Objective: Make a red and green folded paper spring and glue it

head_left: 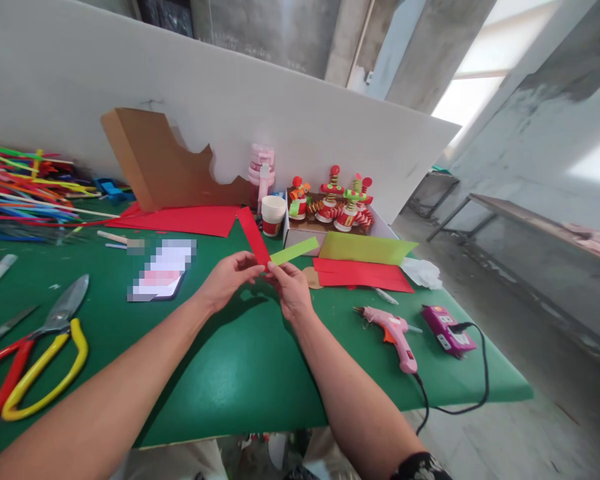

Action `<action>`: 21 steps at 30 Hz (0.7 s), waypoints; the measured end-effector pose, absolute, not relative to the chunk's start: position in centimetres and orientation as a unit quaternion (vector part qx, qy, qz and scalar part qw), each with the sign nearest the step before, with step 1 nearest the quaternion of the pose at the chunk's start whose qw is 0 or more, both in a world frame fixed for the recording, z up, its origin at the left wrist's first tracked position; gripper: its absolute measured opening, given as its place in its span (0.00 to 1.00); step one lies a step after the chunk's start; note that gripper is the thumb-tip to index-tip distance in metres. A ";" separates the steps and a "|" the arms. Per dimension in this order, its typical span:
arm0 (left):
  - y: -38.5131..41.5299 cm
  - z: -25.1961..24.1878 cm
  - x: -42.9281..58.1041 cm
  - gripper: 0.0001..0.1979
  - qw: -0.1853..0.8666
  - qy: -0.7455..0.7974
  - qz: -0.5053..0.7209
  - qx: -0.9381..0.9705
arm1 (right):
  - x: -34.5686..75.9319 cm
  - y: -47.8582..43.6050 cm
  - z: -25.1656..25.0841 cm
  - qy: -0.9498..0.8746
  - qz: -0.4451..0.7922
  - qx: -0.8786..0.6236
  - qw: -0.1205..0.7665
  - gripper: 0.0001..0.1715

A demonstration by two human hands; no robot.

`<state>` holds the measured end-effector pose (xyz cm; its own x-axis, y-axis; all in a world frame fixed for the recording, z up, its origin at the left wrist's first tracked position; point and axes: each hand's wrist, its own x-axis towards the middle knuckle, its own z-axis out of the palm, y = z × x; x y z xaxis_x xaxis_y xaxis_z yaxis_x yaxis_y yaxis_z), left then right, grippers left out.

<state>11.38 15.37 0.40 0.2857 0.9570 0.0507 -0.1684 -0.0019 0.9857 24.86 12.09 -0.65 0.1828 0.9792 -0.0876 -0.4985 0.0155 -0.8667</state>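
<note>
My left hand (229,275) pinches the near end of a red paper strip (253,235) that slants up and away to the left. My right hand (291,288) pinches the near end of a light green paper strip (295,251) that points up to the right. The two strips meet in a V between my fingertips, above the green table (240,360). Both hands have their fingers closed on the paper.
Pink glue gun (394,333) and purple box (448,329) lie at right. Red sheets (361,274) and a green sheet (365,247) lie behind. A box of paper figures (330,203), a paper cup (272,215), cardboard (155,160), pipe cleaners (25,187), phone (163,272) and yellow-handled shears (45,347) lie around.
</note>
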 end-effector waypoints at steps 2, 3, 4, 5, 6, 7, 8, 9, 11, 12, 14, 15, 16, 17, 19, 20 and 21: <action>14.9 0.3 11.9 0.19 0.587 0.377 0.466 0.544 | 24.7 12.0 -0.8 -0.299 0.567 -0.407 0.651 0.15; 14.8 0.2 11.9 0.19 0.580 0.384 0.469 0.544 | 24.7 12.0 -0.8 -0.302 0.566 -0.410 0.648 0.15; 14.9 0.3 11.9 0.18 0.575 0.391 0.474 0.540 | 24.7 11.9 -0.9 -0.305 0.565 -0.415 0.644 0.15; 14.9 0.3 11.8 0.18 0.573 0.398 0.477 0.535 | 24.7 11.9 -0.8 -0.305 0.563 -0.423 0.641 0.15; 15.0 0.3 11.7 0.18 0.574 0.402 0.478 0.530 | 24.7 11.9 -0.8 -0.305 0.561 -0.430 0.639 0.15; 15.1 0.4 11.6 0.18 0.577 0.405 0.476 0.526 | 24.7 11.9 -0.7 -0.304 0.558 -0.435 0.638 0.15; 15.1 0.5 11.5 0.18 0.583 0.405 0.472 0.523 | 24.7 11.9 -0.7 -0.304 0.555 -0.438 0.639 0.15; 15.1 0.6 11.4 0.18 0.589 0.404 0.467 0.522 | 24.7 11.9 -0.7 -0.307 0.551 -0.438 0.640 0.16; 14.9 0.8 11.5 0.19 0.603 0.397 0.458 0.520 | 24.7 11.9 -0.7 -0.317 0.544 -0.436 0.643 0.17; 14.8 0.8 11.6 0.19 0.611 0.392 0.453 0.517 | 24.7 11.9 -0.8 -0.323 0.540 -0.434 0.645 0.17; 14.6 0.8 11.7 0.20 0.621 0.385 0.447 0.516 | 24.7 12.0 -1.0 -0.329 0.535 -0.428 0.650 0.17; 14.5 0.8 11.8 0.20 0.621 0.382 0.446 0.519 | 24.8 12.0 -1.1 -0.330 0.536 -0.426 0.650 0.17; 14.5 0.8 11.8 0.20 0.619 0.381 0.447 0.522 | 24.8 12.0 -1.1 -0.332 0.537 -0.425 0.648 0.17; 14.6 0.7 11.8 0.20 0.614 0.382 0.450 0.524 | 24.8 12.0 -1.1 -0.336 0.539 -0.426 0.644 0.17; 14.9 0.7 11.6 0.20 0.608 0.386 0.470 0.510 | 24.8 12.0 -1.0 -0.350 0.539 -0.426 0.637 0.16; 15.2 0.7 11.4 0.20 0.607 0.386 0.489 0.493 | 24.9 12.0 -0.9 -0.353 0.540 -0.425 0.635 0.16; 15.4 0.7 11.2 0.20 0.607 0.383 0.513 0.470 | 24.9 11.9 -0.7 -0.348 0.545 -0.420 0.637 0.16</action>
